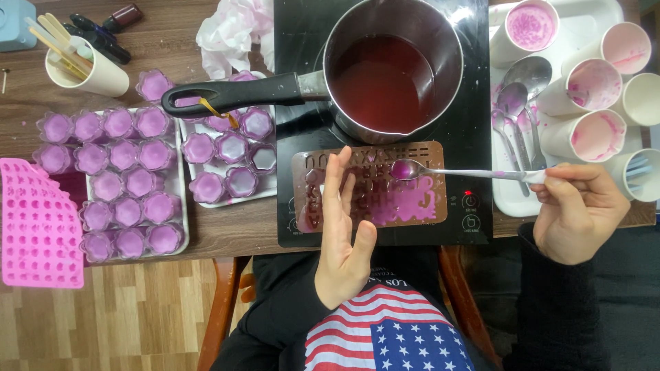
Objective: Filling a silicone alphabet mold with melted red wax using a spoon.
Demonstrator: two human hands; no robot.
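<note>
- Partly, the letter-shaped mould (371, 184) is hidden: the left hand's (342, 233) fingers cover its left end, and purple liquid blurs its lower cavities.
- Only the right hand's (577, 209) back shows, so its fingertips on the spoon (454, 172) handle are hard to make out; it is closed in a pinch on the handle's end.
- Left hand is open, fingers straight and together, edge-on above the mould; whether it touches the mould cannot be told. It holds nothing.
- Spoon lies level over the mould's upper right part, its bowl filled with purple liquid.
- Mould is a flat brownish clear tray resting on the front of the black cooktop (474, 137), just before the saucepan (392, 69) of dark red liquid.
- Paper cups (595, 86) at the right are cut by the frame edge; they lie tipped on a white tray (509, 199) with more spoons.
- On the desk (227, 230) at the left, small purple-filled cups (127, 182) crowd two trays; a pink silicone mould (38, 223) hangs over the edge.
</note>
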